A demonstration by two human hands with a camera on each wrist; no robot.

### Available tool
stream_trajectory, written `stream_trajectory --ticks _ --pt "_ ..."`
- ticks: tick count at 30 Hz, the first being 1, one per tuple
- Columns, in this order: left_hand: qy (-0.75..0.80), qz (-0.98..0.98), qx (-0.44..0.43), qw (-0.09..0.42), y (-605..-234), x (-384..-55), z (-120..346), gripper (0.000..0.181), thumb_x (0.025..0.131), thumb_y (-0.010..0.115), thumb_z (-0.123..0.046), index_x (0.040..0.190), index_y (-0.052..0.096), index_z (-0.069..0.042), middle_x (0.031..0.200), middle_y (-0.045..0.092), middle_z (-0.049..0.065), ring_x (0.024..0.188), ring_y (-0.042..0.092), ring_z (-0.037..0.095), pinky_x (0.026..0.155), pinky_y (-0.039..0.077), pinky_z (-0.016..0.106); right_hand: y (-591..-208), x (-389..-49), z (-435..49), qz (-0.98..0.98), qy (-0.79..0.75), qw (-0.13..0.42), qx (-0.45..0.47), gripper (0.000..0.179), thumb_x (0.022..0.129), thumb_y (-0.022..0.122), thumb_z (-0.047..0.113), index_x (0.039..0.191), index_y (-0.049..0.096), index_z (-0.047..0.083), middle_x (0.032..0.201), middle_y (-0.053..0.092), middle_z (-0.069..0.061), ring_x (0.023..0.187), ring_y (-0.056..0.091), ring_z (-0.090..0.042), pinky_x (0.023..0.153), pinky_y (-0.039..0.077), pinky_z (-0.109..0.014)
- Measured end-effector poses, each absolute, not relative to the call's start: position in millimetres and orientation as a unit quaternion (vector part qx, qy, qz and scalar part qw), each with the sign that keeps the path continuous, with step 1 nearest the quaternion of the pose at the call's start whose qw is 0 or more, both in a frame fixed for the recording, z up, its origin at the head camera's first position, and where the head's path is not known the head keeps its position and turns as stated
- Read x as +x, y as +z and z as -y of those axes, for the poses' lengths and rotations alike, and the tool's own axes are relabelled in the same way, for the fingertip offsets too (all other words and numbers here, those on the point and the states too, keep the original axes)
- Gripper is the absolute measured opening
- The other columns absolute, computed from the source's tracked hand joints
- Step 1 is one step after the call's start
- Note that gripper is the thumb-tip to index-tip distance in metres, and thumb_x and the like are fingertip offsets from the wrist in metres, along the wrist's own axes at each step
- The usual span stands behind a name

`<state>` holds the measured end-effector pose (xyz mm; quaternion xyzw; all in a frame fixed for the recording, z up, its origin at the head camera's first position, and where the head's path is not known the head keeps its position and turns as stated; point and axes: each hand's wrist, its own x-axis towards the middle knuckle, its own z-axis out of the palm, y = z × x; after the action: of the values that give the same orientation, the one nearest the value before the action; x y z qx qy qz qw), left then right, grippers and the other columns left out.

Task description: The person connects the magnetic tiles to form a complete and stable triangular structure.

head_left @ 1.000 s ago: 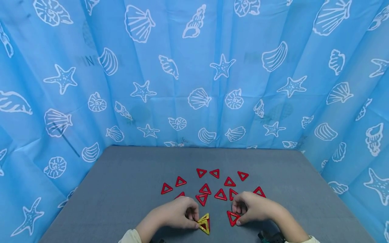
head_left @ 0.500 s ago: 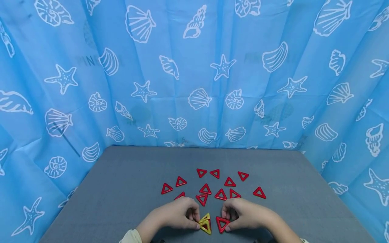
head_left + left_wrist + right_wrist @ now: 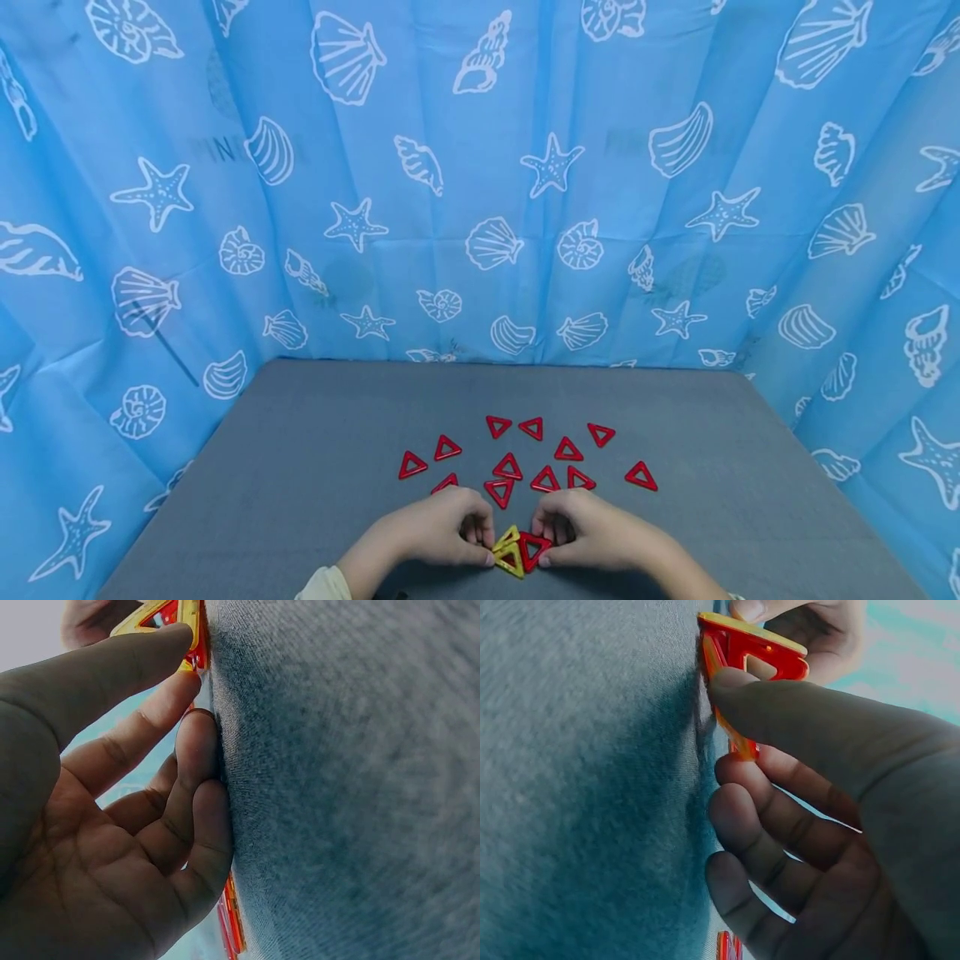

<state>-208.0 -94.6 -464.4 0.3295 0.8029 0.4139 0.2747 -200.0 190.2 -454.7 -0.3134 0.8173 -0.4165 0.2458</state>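
Low at the front of the table, both hands meet around small triangular frame tiles. My left hand (image 3: 438,529) pinches a yellow triangle tile (image 3: 509,568) between thumb and index finger. That tile stands on edge, joined with further yellow and red triangles in a small tilted cluster. From the other side, my right hand (image 3: 592,533) pinches a red triangle tile (image 3: 524,553), its edge right at the cluster. In the right wrist view, the yellow edge (image 3: 769,636) lies over a red panel, and the right thumb presses the held tile. Fingers partly hide the joined edges.
Several loose red triangle tiles lie flat beyond the hands, among them one at the left (image 3: 405,473), one at the far right (image 3: 647,485) and one at the back (image 3: 597,428). A grey table (image 3: 337,408) carries everything. A blue shell-print curtain (image 3: 480,200) hangs behind and at the sides.
My right hand has moved left with the red triangle tile, bringing it up against the yellow and red cluster. My left hand has stayed in place, holding the yellow tile.
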Motion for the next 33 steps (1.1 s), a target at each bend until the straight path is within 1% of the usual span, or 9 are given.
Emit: stream_trajectory --ticks 10,17,24,26,31,33 --pt "0.415 -0.806 0.321 0.276 -464 -206 95 0.011 0.093 0.083 -0.015 0.087 0.073 -0.017 0.083 0.066 -0.011 0.073 0.060 0.002 0.069 0.051 0.020 -454 -197 -188 -0.808 -0.437 0.234 -0.319 0.015 0.093 0.082 0.017 0.102 0.071 0.012 0.087 0.068 -0.003 0.074 0.058 0.000 0.067 0.051 -0.022" --pt "0.411 -0.808 0.326 0.269 -464 -207 95 0.012 0.093 0.083 -0.015 0.087 0.073 -0.018 0.084 0.066 -0.012 0.073 0.061 0.001 0.069 0.052 0.020 -455 -194 -182 -0.796 -0.453 0.215 -0.339 0.016 0.095 0.080 0.019 0.107 0.072 0.013 0.092 0.070 -0.008 0.080 0.062 -0.001 0.072 0.055 -0.023" --pt "0.407 -0.811 0.325 0.268 -465 -208 94 0.010 0.093 0.083 -0.014 0.088 0.074 -0.017 0.084 0.066 -0.012 0.074 0.060 0.001 0.070 0.052 0.020 -457 -190 -178 -0.789 -0.461 0.200 -0.354 0.017 0.095 0.080 0.018 0.108 0.071 0.011 0.094 0.071 -0.011 0.079 0.063 -0.001 0.071 0.057 -0.024" --pt "0.405 -0.811 0.327 0.266 -465 -207 94 0.010 0.093 0.083 -0.014 0.088 0.074 -0.017 0.083 0.066 -0.012 0.074 0.061 0.000 0.071 0.052 0.020 -458 -189 -177 -0.787 -0.464 0.196 -0.358 0.016 0.096 0.080 0.018 0.107 0.071 0.011 0.094 0.072 -0.010 0.079 0.064 -0.001 0.071 0.057 -0.024" --pt "0.402 -0.814 0.328 0.262 -464 -207 94 0.012 0.093 0.083 -0.014 0.087 0.074 -0.018 0.083 0.066 -0.013 0.074 0.061 0.000 0.071 0.052 0.020 -461 -189 -174 -0.784 -0.468 0.176 -0.369 0.014 0.098 0.078 0.020 0.105 0.072 0.011 0.093 0.072 -0.001 0.078 0.065 0.000 0.071 0.058 -0.025" --pt "0.400 -0.815 0.326 0.264 -464 -207 93 0.013 0.092 0.083 -0.014 0.086 0.073 -0.018 0.082 0.066 -0.013 0.074 0.060 0.000 0.070 0.051 0.020 -462 -189 -173 -0.784 -0.469 0.170 -0.371 0.014 0.098 0.078 0.021 0.104 0.072 0.010 0.092 0.072 0.000 0.079 0.065 0.001 0.071 0.059 -0.025"
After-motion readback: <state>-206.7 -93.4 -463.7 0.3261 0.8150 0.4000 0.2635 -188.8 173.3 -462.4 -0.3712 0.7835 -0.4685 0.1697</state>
